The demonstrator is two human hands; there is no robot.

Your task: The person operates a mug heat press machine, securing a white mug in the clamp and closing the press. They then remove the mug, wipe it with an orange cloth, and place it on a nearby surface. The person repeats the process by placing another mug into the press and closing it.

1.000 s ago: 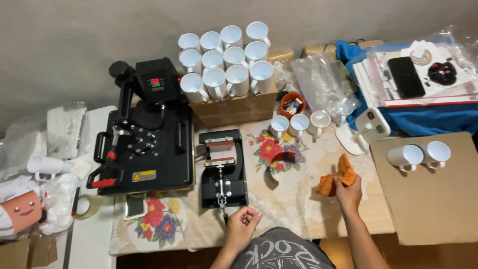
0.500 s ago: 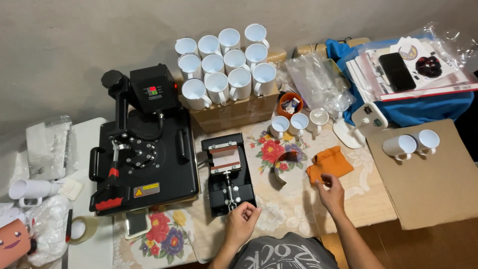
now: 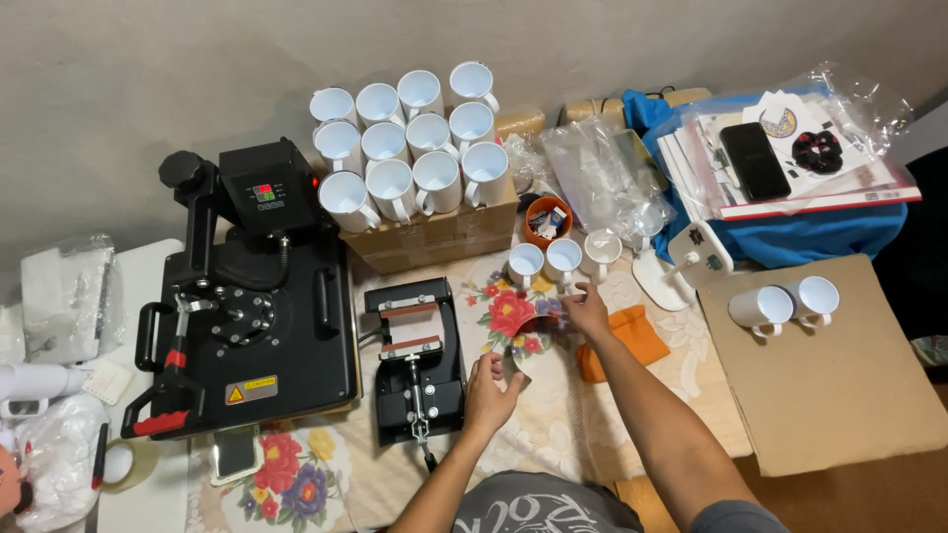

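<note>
Two bare hands at a flower-printed mug lying on a patterned tablecloth, beside a mug press.

The left hand (image 3: 491, 391) has its fingers curled around the lower rim of the glossy ceramic mug with a red floral print (image 3: 521, 321), which lies on its side on the floral cloth-covered table (image 3: 553, 434); the right hand (image 3: 587, 309) rests its bent fingertips on the mug's far edge, though whether they pinch it cannot be told. Just left of the mug stands the small black metal mug press with a curved orange-edged cradle (image 3: 417, 365), and beyond it the large flat black heat press (image 3: 247, 316). A folded orange cloth (image 3: 622, 341) lies just right of the right hand. Three plain white glazed mugs (image 3: 563, 259) stand near behind, and twelve more (image 3: 410, 138) sit atop a brown cardboard box (image 3: 434, 232).
</note>
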